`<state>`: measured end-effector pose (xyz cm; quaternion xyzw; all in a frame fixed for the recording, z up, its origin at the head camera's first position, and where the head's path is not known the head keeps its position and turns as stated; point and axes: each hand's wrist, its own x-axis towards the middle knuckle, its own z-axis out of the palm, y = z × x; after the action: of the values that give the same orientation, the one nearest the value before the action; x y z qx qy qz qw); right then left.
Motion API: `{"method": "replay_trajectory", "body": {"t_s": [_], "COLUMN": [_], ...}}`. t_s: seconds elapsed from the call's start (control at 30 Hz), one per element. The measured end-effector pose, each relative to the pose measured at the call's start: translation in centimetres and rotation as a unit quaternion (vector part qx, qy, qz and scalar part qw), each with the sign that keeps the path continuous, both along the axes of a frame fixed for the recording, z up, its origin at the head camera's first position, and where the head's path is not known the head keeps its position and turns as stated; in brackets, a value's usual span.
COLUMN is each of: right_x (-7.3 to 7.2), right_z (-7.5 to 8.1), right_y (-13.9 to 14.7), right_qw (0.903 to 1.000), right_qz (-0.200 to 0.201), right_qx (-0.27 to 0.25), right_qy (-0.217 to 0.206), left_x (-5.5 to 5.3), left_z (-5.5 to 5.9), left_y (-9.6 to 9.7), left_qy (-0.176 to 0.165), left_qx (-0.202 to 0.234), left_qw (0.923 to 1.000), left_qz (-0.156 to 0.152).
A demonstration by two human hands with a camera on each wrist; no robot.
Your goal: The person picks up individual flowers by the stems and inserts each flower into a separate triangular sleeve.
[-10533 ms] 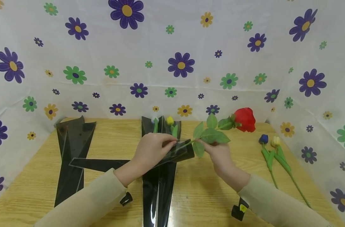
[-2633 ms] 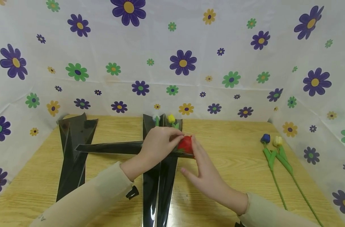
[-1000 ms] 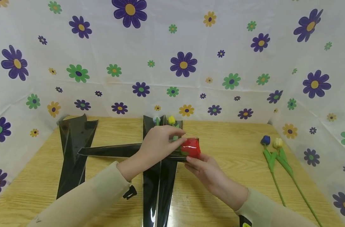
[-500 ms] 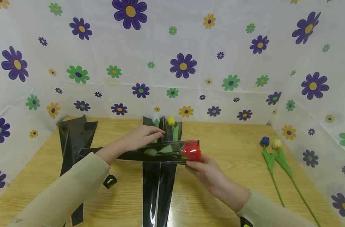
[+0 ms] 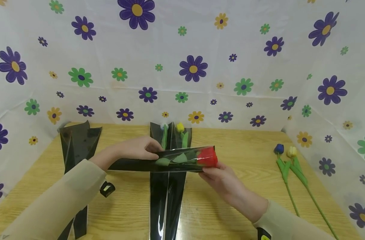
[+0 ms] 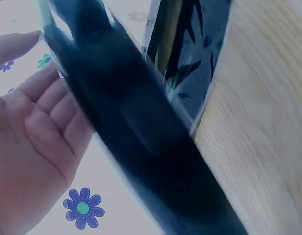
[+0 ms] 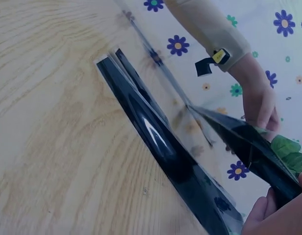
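Observation:
A red artificial rose (image 5: 207,157) lies in a black flower sleeve (image 5: 131,165) with a clear front, held crosswise above the table. Its green leaves show through the film. My right hand (image 5: 227,186) grips the wide end just under the bloom, thumb in front. With thumb and fingers at the upper edge, my left hand (image 5: 135,148) pinches the sleeve around its middle. In the left wrist view, the fingers of my left hand (image 6: 43,122) pass behind the dark sleeve (image 6: 136,122). The right wrist view has the sleeve (image 7: 249,149) narrowing away from my right hand (image 7: 283,215).
Beneath the held sleeve, two black sleeves (image 5: 165,200) lie side by side, with a pale blue tulip (image 5: 164,128) and a yellow tulip (image 5: 180,127). More black sleeves (image 5: 80,143) lie at left. A blue tulip (image 5: 279,148) and a cream tulip (image 5: 292,152) lie at right.
The rose, earlier outside the sleeve, is now inside it. My left hand has slid left along the sleeve from the bloom; my right hand has moved to hold its wide end from below.

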<state>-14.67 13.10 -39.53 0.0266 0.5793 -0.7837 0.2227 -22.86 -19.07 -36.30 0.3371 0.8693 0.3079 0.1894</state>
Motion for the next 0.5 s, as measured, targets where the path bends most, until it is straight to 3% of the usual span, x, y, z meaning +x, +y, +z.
{"method": "replay_trajectory", "body": {"t_s": [0.13, 0.33, 0.5], "right_x": [-0.2, -0.8, -1.2], "right_z": [0.2, 0.8, 1.0], "right_y": [0.5, 0.8, 1.0], "right_qw": [0.9996, 0.999, 0.9973], "right_qz": [-0.011, -0.042, -0.072], "right_qx": [-0.025, -0.017, 0.008], "right_qy": [0.0, -0.006, -0.006], "left_x": [-0.2, 0.4, 1.1], "left_z": [0.2, 0.1, -0.8], "left_y": [0.2, 1.2, 2.9], "left_qy": [-0.004, -0.055, -0.067], "left_qx": [0.02, 0.053, 0.098], "left_qw": [0.9998, 0.9966, 0.9909], "left_qz": [-0.004, 0.03, 0.063]}}
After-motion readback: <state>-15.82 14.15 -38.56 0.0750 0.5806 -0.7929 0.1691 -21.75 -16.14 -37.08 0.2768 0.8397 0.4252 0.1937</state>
